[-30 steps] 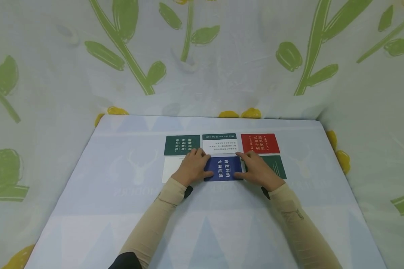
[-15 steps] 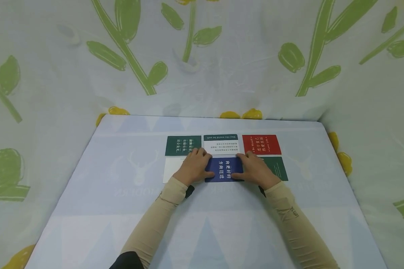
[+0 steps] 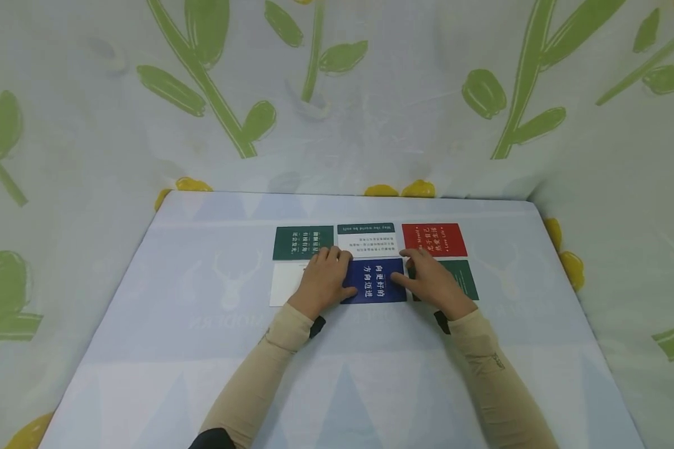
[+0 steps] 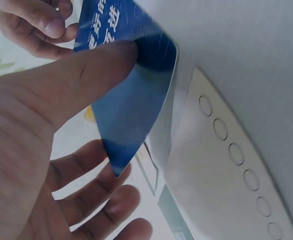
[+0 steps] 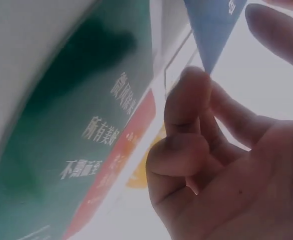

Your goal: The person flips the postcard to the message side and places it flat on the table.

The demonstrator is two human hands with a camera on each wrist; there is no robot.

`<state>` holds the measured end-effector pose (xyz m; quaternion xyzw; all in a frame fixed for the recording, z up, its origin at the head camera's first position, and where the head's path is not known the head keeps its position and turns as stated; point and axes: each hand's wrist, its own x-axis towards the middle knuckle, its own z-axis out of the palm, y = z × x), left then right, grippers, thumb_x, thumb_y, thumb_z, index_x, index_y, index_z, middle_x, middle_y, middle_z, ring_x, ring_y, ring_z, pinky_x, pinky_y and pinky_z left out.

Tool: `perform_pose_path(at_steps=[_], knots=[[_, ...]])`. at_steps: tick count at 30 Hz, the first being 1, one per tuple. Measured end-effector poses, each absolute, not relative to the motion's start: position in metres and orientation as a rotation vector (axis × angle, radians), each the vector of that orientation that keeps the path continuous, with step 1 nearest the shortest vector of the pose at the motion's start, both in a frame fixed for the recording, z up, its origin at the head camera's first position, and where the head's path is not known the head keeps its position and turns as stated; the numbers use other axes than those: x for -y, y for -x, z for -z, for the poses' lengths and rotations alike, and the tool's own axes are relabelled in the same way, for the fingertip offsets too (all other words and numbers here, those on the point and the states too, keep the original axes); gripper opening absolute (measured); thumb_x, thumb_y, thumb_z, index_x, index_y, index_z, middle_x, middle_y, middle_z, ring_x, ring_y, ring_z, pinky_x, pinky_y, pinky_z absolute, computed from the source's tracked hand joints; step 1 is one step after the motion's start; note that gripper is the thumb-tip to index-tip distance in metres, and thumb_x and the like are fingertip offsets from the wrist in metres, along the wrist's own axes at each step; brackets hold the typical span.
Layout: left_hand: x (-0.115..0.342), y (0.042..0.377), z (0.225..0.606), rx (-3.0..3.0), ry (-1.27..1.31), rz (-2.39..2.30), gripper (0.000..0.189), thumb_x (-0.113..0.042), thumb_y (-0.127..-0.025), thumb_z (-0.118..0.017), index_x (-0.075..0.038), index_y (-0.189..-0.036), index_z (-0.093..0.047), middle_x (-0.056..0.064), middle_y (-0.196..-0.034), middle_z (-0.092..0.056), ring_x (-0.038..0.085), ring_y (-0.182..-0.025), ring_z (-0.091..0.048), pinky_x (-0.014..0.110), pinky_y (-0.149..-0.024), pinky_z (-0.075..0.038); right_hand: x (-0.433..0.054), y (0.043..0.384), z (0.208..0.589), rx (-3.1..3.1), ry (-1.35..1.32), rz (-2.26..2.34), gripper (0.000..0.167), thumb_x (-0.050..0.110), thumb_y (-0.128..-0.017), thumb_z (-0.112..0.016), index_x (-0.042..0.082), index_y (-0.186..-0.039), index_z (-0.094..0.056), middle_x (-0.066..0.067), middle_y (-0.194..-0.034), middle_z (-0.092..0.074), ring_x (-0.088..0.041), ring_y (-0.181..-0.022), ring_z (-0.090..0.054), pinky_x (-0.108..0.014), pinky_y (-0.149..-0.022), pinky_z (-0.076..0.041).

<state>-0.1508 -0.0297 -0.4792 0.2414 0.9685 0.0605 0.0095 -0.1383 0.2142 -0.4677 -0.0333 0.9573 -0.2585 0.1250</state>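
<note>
Flat on the table lies a dark blue card (image 3: 375, 280) with white Chinese characters, in the middle of the front row of cards. My left hand (image 3: 321, 280) spans its left end, the straight thumb over the card face and a fingertip right at the far corner, as the left wrist view shows. A white card (image 4: 211, 160) with a row of circles lies partly under that hand. At the blue card's right end is my right hand (image 3: 438, 284), thumb over the edge, index fingertip by the far corner, other fingers bent. It overlaps a green card (image 5: 81, 120) with white text.
Behind stands a second row: a green card (image 3: 300, 243), a white card with a green band (image 3: 366, 240), and a red card (image 3: 435, 240). They lie on a pale patterned table (image 3: 337, 374). A leaf-printed cloth (image 3: 399, 112) rises behind the table's far edge.
My right thumb first slid further in over the blue card, then drew back toward its right edge as that hand shifted slightly right. My left hand and the cards stay nearly in place.
</note>
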Motion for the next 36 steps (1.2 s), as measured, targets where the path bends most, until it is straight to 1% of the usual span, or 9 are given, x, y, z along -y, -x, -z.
perform_pose_path(at_steps=[8,12,15,18,20,22,26,30,36], knots=[[0.026,0.143,0.480,-3.102,-0.730,-0.279,0.080,-0.047,-0.078,-0.087,-0.008,-0.139,-0.053,0.012,-0.127,-0.057,0.028,-0.111,-0.053,0.041,-0.094,-0.048,-0.222,0.132,0.471,-2.827,0.085,0.903,0.049,0.021,-0.094,-0.074,0.008,-0.137,-0.055,-0.009,-0.108,-0.063,-0.024,-0.088,-0.056,-0.034,-0.070,-0.051],[0.026,0.140,0.482,-3.155,-0.720,-0.368,0.085,-0.044,-0.078,-0.088,-0.009,-0.145,-0.050,0.014,-0.129,-0.056,0.029,-0.112,-0.055,0.042,-0.093,-0.050,-0.224,0.130,0.471,-2.866,0.063,0.930,0.041,0.017,-0.093,-0.075,0.009,-0.129,-0.058,-0.008,-0.105,-0.064,-0.024,-0.086,-0.055,-0.034,-0.069,-0.049],[0.031,0.136,0.480,-3.209,-0.673,-0.455,0.079,-0.043,-0.082,-0.085,-0.008,-0.144,-0.052,0.015,-0.126,-0.058,0.029,-0.108,-0.059,0.041,-0.088,-0.053,-0.224,0.128,0.469,-2.875,0.062,0.933,0.039,0.017,-0.093,-0.076,0.010,-0.128,-0.059,-0.007,-0.106,-0.063,-0.023,-0.086,-0.055,-0.034,-0.070,-0.049],[0.038,0.132,0.477,-3.201,-0.577,-0.626,0.066,-0.041,-0.088,-0.079,-0.006,-0.140,-0.056,0.010,-0.111,-0.065,0.022,-0.089,-0.063,0.035,-0.070,-0.054,-0.224,0.125,0.467,-2.892,0.079,0.935,0.039,0.018,-0.093,-0.076,0.010,-0.127,-0.059,-0.007,-0.106,-0.063,-0.023,-0.086,-0.055,-0.035,-0.071,-0.048],[0.042,0.130,0.475,-3.133,-0.508,-0.760,0.059,-0.041,-0.092,-0.075,-0.007,-0.138,-0.058,0.002,-0.097,-0.068,0.016,-0.072,-0.061,0.031,-0.058,-0.050,-0.224,0.122,0.466,-2.911,0.088,0.925,0.038,0.018,-0.092,-0.077,0.010,-0.126,-0.059,-0.007,-0.106,-0.064,-0.022,-0.086,-0.055,-0.035,-0.071,-0.048],[0.045,0.128,0.475,-3.033,-0.444,-0.883,0.055,-0.041,-0.095,-0.071,-0.009,-0.137,-0.059,-0.004,-0.086,-0.069,0.010,-0.061,-0.055,0.028,-0.051,-0.044,-0.225,0.120,0.464,-2.927,0.096,0.925,0.038,0.017,-0.092,-0.077,0.009,-0.124,-0.060,-0.007,-0.105,-0.065,-0.022,-0.085,-0.056,-0.035,-0.072,-0.048],[0.045,0.127,0.475,-2.894,-0.382,-1.014,0.051,-0.045,-0.098,-0.064,-0.011,-0.137,-0.060,-0.004,-0.087,-0.074,0.006,-0.059,-0.056,0.028,-0.053,-0.044,-0.225,0.116,0.461,-2.941,0.093,0.935,0.036,0.017,-0.091,-0.078,0.008,-0.122,-0.060,-0.008,-0.105,-0.065,-0.022,-0.085,-0.056,-0.035,-0.072,-0.048],[0.045,0.125,0.476,-2.871,-0.331,-1.066,0.045,-0.044,-0.099,-0.063,-0.010,-0.129,-0.066,-0.001,-0.088,-0.075,0.007,-0.061,-0.059,0.029,-0.055,-0.046,-0.224,0.114,0.460,-2.947,0.115,0.952,0.035,0.017,-0.091,-0.078,0.008,-0.120,-0.061,-0.007,-0.101,-0.065,-0.022,-0.084,-0.055,-0.035,-0.071,-0.047],[0.044,0.125,0.479,-2.850,-0.304,-1.110,0.032,-0.040,-0.099,-0.064,-0.012,-0.113,-0.072,-0.011,-0.076,-0.072,0.004,-0.060,-0.059,0.032,-0.061,-0.046,-0.226,0.107,0.465,-2.945,0.108,0.969,0.028,0.024,-0.094,-0.074,0.009,-0.116,-0.064,-0.004,-0.091,-0.066,-0.021,-0.077,-0.055,-0.033,-0.065,-0.045]])
